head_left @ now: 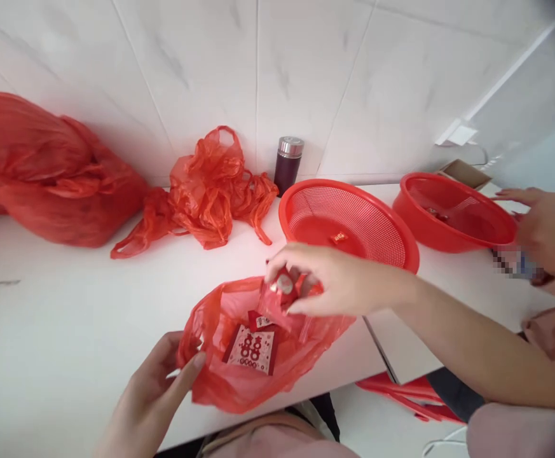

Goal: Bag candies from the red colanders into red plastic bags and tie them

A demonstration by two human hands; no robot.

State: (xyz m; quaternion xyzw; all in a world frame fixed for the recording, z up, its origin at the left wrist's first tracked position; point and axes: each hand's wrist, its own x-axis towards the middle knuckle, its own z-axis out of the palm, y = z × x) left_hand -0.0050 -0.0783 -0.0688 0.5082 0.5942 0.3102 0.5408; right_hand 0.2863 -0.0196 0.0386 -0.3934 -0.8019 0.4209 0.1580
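Red plastic bag (pixel 232 399) is best held wide-mouthed, with the red film-wrapped item (pixel 284 287) low over it to avoid snags. Left hand (pixel 156 385) pinches the bag's left rim; right hand (pixel 322 277) grips the item above its opening. Double-happiness packet (pixel 251 348) lies inside the bag, between the hands.

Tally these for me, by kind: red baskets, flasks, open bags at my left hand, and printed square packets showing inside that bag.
Red baskets: 2
Flask: 1
Open red bag at your left hand: 1
Printed square packet: 1
Total: 5
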